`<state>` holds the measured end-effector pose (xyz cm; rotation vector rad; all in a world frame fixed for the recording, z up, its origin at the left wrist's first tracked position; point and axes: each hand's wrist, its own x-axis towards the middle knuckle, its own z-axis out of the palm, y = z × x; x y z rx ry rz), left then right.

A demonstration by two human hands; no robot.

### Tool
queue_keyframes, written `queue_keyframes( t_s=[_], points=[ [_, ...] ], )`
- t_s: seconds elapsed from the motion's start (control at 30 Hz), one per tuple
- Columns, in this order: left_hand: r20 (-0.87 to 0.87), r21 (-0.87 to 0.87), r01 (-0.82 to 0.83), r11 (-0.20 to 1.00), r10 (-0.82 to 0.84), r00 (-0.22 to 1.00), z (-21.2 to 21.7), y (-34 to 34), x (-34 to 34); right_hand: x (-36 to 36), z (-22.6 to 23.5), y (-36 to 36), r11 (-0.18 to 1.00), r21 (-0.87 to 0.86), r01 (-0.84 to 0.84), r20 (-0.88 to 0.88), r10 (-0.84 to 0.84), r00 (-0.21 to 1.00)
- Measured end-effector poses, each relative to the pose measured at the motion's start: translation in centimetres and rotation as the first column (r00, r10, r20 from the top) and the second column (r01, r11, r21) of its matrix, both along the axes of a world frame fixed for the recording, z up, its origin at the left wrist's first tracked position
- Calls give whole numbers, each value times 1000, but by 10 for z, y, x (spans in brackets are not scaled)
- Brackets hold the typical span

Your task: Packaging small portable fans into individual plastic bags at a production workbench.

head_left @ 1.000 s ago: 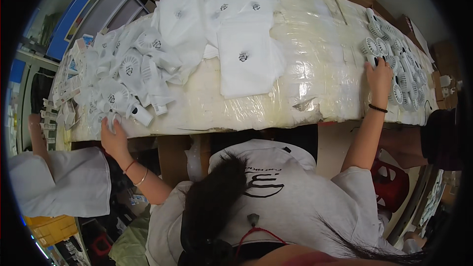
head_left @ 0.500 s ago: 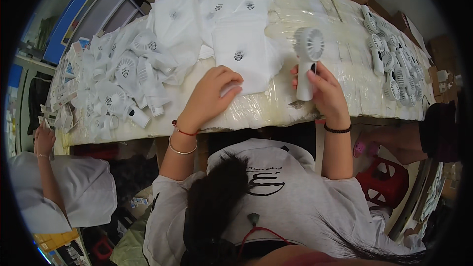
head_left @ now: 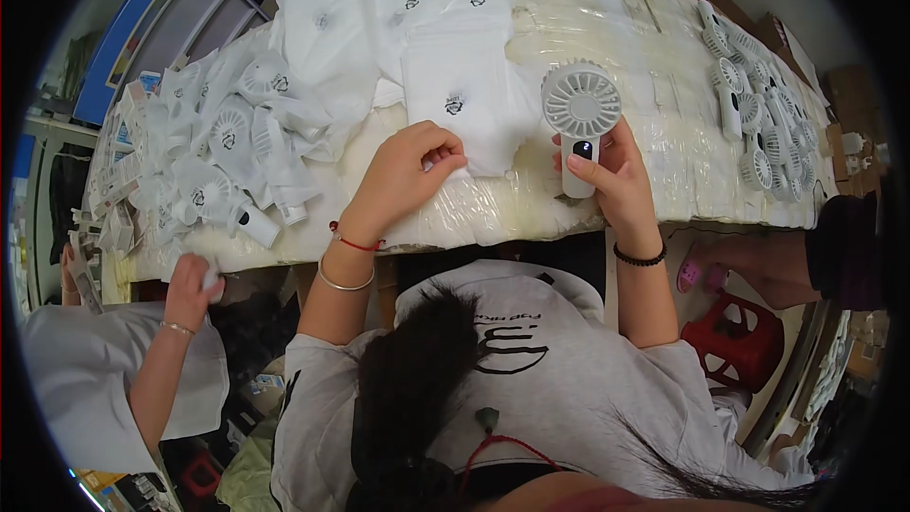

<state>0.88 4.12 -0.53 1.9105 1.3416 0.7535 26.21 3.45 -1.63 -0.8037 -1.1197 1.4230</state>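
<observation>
My right hand (head_left: 618, 175) grips a pale grey handheld fan (head_left: 581, 109) by its handle, the thumb beside a small dark display. The fan is upright above the table, its round grille turned to view. My left hand (head_left: 415, 166) is closed, thumb and fingertips pinched at the near left corner of a white bag (head_left: 460, 123) with a small dark print. This bag tops a flat stack. Further bags (head_left: 327, 24) lie behind and to the left of it. The fingertips partly hide the pinched corner.
Bagged fans (head_left: 227, 142) are heaped on the table's left, beside small boxes (head_left: 118, 180). Several unbagged fans (head_left: 773, 128) lie at the right end. Another person's hand (head_left: 190, 296) holds something whitish by the left front edge. A red stool (head_left: 735, 341) stands lower right.
The fan has turned so its grille shows more fully, and it has shifted slightly left and down. My left hand stays at the bag corner. The other person's hand has come nearer, holding something whitish.
</observation>
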Motion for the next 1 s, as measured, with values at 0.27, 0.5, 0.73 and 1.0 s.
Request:
queue_keyframes(
  t_s=[0.27,0.5,0.73,1.0],
  points=[
    [193,41,-157,987,146,970,5,-22,-2,-13,2,-25,988,153,34,178,-61,982],
    [583,-12,-157,987,135,801,17,-57,29,-20,16,-53,653,-70,-754,-534,614,582],
    [776,-9,-27,1000,24,631,16,-66,11,-24,16,-55,805,-170,-569,-112,558,822],
    [8,678,63,732,-94,996,6,-75,30,-43,29,-74,828,-448,-337,-147,304,941]
  ],
)
